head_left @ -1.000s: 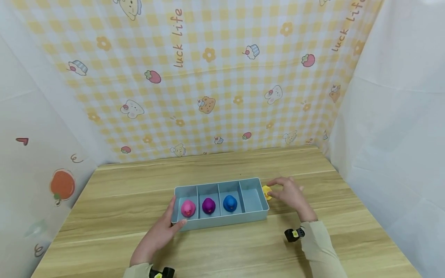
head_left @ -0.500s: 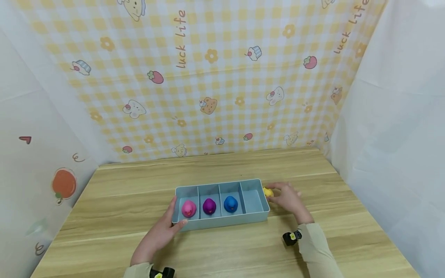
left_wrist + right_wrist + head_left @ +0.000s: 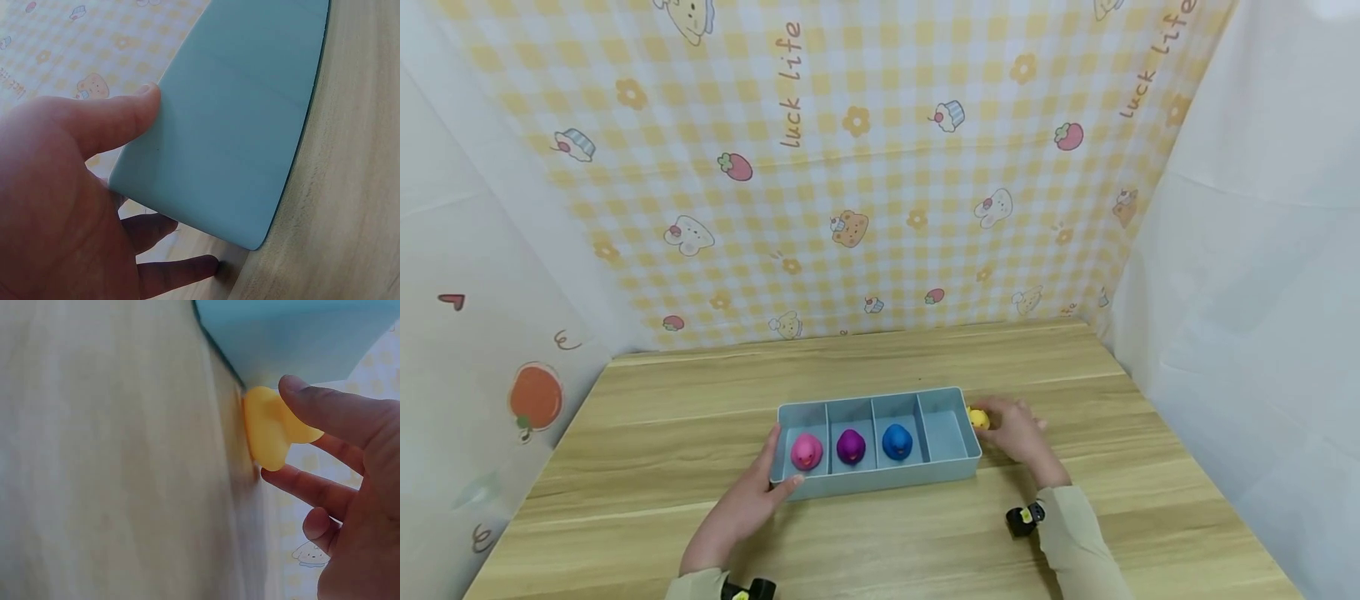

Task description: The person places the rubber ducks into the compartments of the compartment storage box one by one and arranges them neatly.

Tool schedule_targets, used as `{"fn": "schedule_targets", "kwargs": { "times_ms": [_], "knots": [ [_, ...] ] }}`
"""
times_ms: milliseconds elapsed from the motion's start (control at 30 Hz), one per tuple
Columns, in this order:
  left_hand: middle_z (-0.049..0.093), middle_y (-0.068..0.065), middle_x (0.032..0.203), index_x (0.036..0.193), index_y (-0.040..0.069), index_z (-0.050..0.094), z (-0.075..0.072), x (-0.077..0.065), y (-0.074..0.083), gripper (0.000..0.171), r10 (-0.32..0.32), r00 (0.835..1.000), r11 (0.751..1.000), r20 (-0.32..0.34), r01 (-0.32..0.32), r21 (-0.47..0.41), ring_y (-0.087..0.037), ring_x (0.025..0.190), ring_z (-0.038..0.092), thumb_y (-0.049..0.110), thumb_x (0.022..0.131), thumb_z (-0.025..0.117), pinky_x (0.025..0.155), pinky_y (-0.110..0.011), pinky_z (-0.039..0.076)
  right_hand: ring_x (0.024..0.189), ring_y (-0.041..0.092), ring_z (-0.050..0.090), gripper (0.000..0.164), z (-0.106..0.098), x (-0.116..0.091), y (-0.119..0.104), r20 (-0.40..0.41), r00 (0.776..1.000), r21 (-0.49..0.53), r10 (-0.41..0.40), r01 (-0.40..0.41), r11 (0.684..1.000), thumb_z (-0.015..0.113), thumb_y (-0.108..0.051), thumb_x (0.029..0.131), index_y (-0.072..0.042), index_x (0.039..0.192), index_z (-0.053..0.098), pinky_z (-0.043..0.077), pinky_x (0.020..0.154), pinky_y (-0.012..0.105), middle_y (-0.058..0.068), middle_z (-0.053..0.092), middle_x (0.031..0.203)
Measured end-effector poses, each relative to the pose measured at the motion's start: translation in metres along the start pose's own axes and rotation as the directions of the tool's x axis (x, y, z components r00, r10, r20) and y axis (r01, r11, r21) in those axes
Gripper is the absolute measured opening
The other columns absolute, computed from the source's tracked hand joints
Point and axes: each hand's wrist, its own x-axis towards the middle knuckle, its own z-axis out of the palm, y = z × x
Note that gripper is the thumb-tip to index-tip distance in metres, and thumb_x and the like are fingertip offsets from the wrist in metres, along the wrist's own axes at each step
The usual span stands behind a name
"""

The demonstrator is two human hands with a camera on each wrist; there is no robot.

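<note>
A pale blue divided box (image 3: 880, 478) stands on the table, its long side facing me. Pink (image 3: 807, 451), purple (image 3: 851, 447) and blue (image 3: 897, 442) rubber ducks sit in separate compartments from the left; the rightmost compartment holds nothing. My left hand (image 3: 747, 504) grips the box's left front corner, thumb on the front rim and other fingers at the end wall. Just outside the right end wall is a yellow rubber duck (image 3: 270, 428), low at the tabletop. My right hand (image 3: 1017, 429) pinches it, thumb on the near side, fingers behind.
The wood-grain table (image 3: 895, 542) reaches back to a yellow checked cloth (image 3: 880, 275). White cloth walls stand on the left (image 3: 482, 250) and right (image 3: 1240, 275). Each wrist wears a small black camera, such as the right one (image 3: 1021, 521).
My right hand has come closer around the yellow duck, which now looks turned and more upright beside the box. The left hand and the box have stayed put.
</note>
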Motion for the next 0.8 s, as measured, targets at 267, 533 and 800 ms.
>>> {"fn": "schedule_targets", "kwargs": {
  "times_ms": [267, 533, 800],
  "knots": [
    [0.016, -0.025, 0.156, 0.155, 0.016, -0.001, 0.001, -0.002, 0.001, 0.086, -0.010, 1.000, 1.000, 0.003, 0.010, -0.012, -0.047, 0.139, 0.023, 0.045, 0.095, 0.053, 0.109, -0.064, 0.025, 0.098, 0.030, 0.049, 0.036, -0.001, -0.003, -0.002, -0.016, 1.000, 0.004, 0.008, -0.008, 1.000, 0.077, -0.023, 0.079, -0.016, 0.113, 0.070, 0.022, 0.074, 0.047, 0.011, 0.066, 0.123],
    [0.015, -0.025, 0.156, 0.155, 0.015, -0.001, 0.000, -0.001, 0.000, 0.086, -0.007, 1.000, 1.000, 0.003, 0.007, -0.006, -0.048, 0.139, 0.023, 0.045, 0.095, 0.053, 0.109, -0.063, 0.025, 0.098, 0.029, 0.049, 0.037, -0.007, -0.005, -0.005, -0.024, 1.000, 0.024, 0.013, -0.012, 1.000, 0.079, -0.022, 0.078, -0.016, 0.113, 0.069, 0.022, 0.073, 0.044, 0.014, 0.064, 0.124],
    [0.016, -0.025, 0.156, 0.155, 0.015, -0.001, 0.000, -0.002, 0.000, 0.087, -0.001, 1.000, 1.000, 0.007, 0.001, -0.014, -0.047, 0.140, 0.023, 0.046, 0.095, 0.053, 0.110, -0.063, 0.024, 0.103, 0.032, 0.049, 0.038, -0.013, -0.008, -0.005, -0.045, 0.999, 0.055, -0.020, 0.022, 0.998, 0.079, -0.023, 0.077, -0.017, 0.114, 0.069, 0.022, 0.073, 0.041, 0.008, 0.068, 0.117]
  ]
}}
